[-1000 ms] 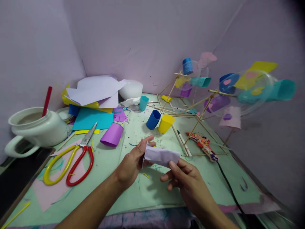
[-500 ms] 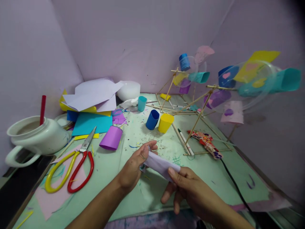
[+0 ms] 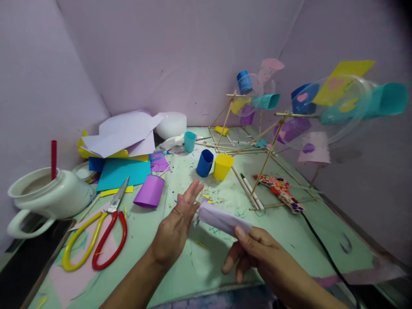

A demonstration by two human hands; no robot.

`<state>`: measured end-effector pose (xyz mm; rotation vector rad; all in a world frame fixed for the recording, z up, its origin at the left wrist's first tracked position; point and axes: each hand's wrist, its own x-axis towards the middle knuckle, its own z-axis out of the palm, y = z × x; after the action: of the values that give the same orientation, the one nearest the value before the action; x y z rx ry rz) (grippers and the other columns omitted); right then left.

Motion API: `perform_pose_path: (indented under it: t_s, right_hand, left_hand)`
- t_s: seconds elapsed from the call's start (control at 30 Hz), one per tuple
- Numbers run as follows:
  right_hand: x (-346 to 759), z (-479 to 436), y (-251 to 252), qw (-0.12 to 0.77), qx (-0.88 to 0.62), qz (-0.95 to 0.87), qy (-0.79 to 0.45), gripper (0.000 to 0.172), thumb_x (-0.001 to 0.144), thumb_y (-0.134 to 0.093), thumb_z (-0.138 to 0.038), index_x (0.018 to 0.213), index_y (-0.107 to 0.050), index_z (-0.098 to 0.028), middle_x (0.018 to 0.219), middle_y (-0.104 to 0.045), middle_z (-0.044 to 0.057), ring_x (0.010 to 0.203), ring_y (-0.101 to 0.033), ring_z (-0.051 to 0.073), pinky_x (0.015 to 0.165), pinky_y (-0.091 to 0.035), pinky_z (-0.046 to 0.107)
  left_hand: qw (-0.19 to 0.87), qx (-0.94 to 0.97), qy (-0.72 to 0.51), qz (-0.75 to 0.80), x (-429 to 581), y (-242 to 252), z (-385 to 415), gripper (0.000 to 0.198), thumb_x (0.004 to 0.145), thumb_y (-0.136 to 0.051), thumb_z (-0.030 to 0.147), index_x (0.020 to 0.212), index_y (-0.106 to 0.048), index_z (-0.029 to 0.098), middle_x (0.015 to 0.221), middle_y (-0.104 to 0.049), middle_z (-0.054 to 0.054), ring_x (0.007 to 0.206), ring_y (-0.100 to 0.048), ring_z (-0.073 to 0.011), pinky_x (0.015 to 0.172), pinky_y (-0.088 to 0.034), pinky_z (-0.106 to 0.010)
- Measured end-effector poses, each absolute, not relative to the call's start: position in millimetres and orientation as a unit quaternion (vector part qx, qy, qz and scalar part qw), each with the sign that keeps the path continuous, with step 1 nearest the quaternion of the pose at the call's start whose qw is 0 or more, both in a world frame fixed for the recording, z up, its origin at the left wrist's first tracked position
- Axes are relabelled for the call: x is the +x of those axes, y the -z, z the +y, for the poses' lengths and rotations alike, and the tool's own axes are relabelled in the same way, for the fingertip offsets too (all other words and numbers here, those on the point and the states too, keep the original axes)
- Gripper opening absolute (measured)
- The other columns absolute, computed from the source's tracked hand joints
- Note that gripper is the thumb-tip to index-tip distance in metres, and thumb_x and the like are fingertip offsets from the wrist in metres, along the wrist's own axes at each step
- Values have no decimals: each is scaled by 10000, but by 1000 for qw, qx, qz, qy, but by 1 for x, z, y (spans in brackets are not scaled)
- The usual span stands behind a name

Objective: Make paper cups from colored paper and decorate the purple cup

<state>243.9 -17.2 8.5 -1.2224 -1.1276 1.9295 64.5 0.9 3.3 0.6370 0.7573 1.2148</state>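
Note:
Between the thumb and fingers of my right hand (image 3: 254,249) is a folded strip of pale lilac paper (image 3: 222,218), held above the table. Its far left end looks crumpled. My left hand (image 3: 178,223) is beside that end with its fingers stretched out; whether they touch the paper I cannot tell. Beyond the hands stand a blue paper cup (image 3: 205,163) and a yellow paper cup (image 3: 223,167). A purple paper tube (image 3: 149,191) lies to the left, near scissors (image 3: 109,223) with one yellow and one red handle.
At left is a white pot (image 3: 54,193) with a red stick in it. Paper sheets (image 3: 122,133) are stacked behind, near a turquoise cup (image 3: 189,141). Two stick-framed wheels (image 3: 347,111) with paper cups stand at right, beside a patterned glue gun (image 3: 280,193) with a black cord.
My left hand has let go of the paper strip's left end and its fingers have straightened. The right hand keeps its hold, with the strip shifted slightly right.

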Motion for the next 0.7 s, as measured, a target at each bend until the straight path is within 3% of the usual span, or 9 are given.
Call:
perform_pose_path:
  t_s: [0.17,0.33,0.43,0.57,0.7]
  right_hand:
    - [237,-26,-12,238,-476,-464,-708,583,746,-533,-700,762,-610,-122,556,-666,54,418,-551,106,448,-445,214]
    - [225,-30,-20,203,-502,-469,-698,640,685,-498,-777,724,-594,-146,519,-630,29,430,-542,114,448,-441,225]
    - [223,-29,-25,186,-509,-479,-690,637,695,-475,-782,671,-589,-156,552,-642,40,457,-556,110,487,-450,229]
    - [223,-27,-30,169,-511,-494,-682,589,739,-458,-743,642,-557,-171,594,-659,51,483,-567,112,515,-459,236]
    - [222,-25,-29,157,-513,-500,-680,543,778,-441,-705,683,-529,-178,608,-661,54,480,-558,115,510,-454,241]
  left_hand:
    - [741,257,-522,335,67,-8,2,599,924,-240,565,1421,-370,259,1503,-376,-7,1420,-217,-199,1140,-185,-331]
    - [733,219,-527,370,70,-15,2,663,921,-176,576,1478,-222,220,1531,-318,-44,1390,-288,-222,1114,-228,-330]
    - [730,204,-530,380,71,-18,3,648,925,-163,564,1472,-240,225,1532,-318,-46,1357,-341,-235,1088,-270,-339]
    - [725,209,-535,379,71,-18,4,636,923,-178,572,1447,-303,234,1519,-346,-40,1360,-331,-225,1100,-240,-331]
    - [720,213,-539,381,71,-13,3,667,910,-203,597,1461,-264,228,1515,-351,-54,1368,-315,-234,1112,-215,-346]
